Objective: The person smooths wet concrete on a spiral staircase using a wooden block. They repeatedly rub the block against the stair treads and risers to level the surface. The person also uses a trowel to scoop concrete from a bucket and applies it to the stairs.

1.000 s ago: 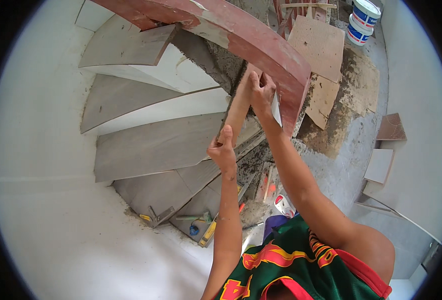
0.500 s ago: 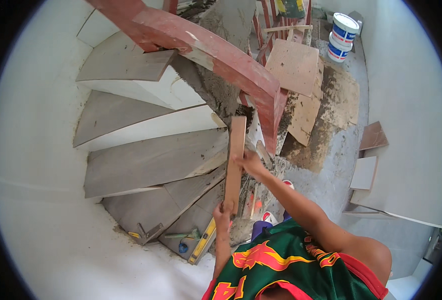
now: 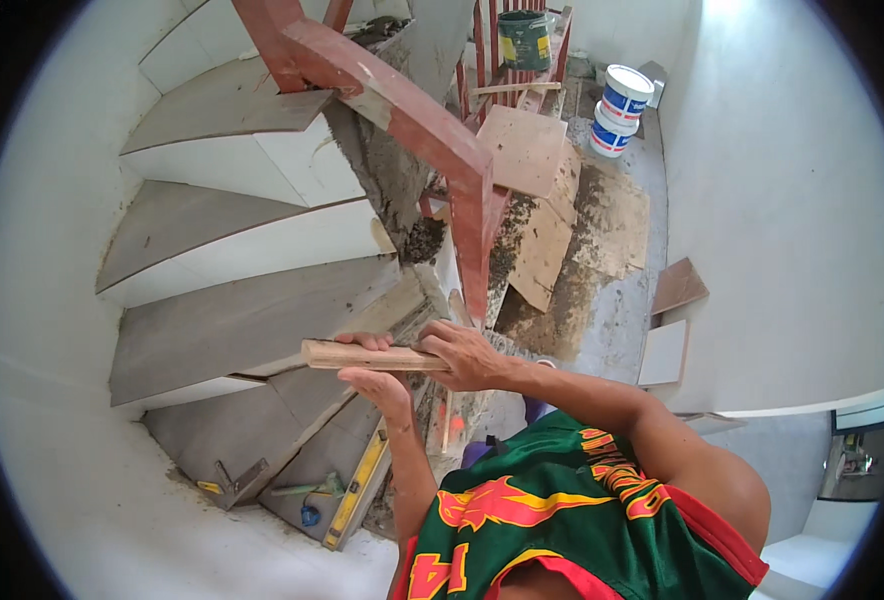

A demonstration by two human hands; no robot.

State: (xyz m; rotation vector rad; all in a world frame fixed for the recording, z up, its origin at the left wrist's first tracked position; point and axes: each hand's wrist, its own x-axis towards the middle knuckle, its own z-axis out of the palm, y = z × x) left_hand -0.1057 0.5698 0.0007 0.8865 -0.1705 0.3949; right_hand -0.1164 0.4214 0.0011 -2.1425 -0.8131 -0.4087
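A short wooden board (image 3: 360, 357) lies crosswise in front of me, above the stair treads. My right hand (image 3: 460, 356) grips its right end with bent fingers. My left hand (image 3: 377, 380) holds it near the middle, fingers showing over the far edge and thumb stretched out on the near side. Below, on the lower tiled treads, lie a yellow spirit level (image 3: 357, 488), a square (image 3: 251, 478) and a green-handled tool (image 3: 327, 486). A red curved railing (image 3: 402, 130) runs above, beside mortar-covered concrete (image 3: 360, 190).
Grey treads with white risers (image 3: 247, 315) curve along the white wall (image 3: 42, 350). Beyond the railing are stained cardboard sheets (image 3: 550, 255), stacked white buckets (image 3: 614, 120) and a dark green bucket (image 3: 524, 45). Loose tiles (image 3: 662, 355) lean at the right wall.
The board has come down from beside the railing and turned from upright in the picture to crosswise, with both hands on it. The surroundings have shifted leftward in view.
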